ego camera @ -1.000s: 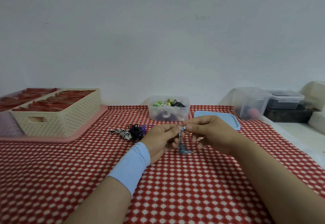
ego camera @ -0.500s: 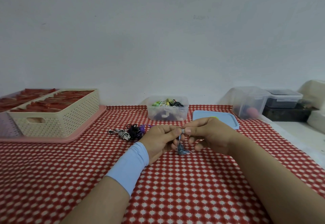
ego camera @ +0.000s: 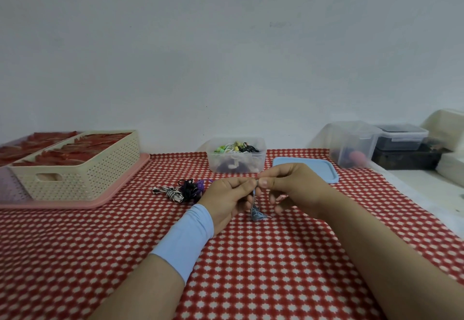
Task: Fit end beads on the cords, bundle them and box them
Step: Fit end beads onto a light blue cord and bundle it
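Red-checked tablecloth [ego camera: 251,269]; thin blue cord [ego camera: 257,215], bunched below.

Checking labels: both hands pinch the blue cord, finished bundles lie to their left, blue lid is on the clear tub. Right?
No. Head view: the blue lid lies on the checked cloth right of the open clear tub. Left hand and right hand pinch the blue cord; bundles lie to their left.

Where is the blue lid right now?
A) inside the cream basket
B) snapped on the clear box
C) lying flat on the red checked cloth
C: the blue lid lies flat on the checked cloth, just right of the open clear box.
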Available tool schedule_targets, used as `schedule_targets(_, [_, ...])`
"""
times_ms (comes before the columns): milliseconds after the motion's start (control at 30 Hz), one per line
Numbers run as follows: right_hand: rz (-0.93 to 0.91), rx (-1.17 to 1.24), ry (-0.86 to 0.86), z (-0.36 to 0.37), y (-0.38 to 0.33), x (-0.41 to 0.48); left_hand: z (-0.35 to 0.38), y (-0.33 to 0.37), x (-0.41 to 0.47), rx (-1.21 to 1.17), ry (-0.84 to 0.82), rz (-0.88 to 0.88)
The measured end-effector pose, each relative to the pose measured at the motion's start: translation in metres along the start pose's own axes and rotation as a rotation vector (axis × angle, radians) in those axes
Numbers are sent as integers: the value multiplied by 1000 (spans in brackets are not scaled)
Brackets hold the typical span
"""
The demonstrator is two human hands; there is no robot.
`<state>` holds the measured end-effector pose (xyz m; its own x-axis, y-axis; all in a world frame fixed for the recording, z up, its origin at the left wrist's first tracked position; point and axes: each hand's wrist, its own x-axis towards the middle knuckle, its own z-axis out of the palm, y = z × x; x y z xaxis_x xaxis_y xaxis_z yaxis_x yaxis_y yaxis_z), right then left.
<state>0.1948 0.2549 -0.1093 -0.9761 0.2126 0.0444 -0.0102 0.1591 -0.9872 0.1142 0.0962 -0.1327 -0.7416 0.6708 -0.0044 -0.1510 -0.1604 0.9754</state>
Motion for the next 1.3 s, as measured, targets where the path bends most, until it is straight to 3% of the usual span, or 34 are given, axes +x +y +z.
schedule_targets(433, [-131,-172,84,6,3,1,-7,-2,-1,144,74,40])
schedule_targets(900, [-65,-111,0,4,-1,-3,-11,1,-3,364,130,168])
schedule_targets(1300, [-57,-131,-60,-4,-7,-7,-12,1,-3,293,80,129])
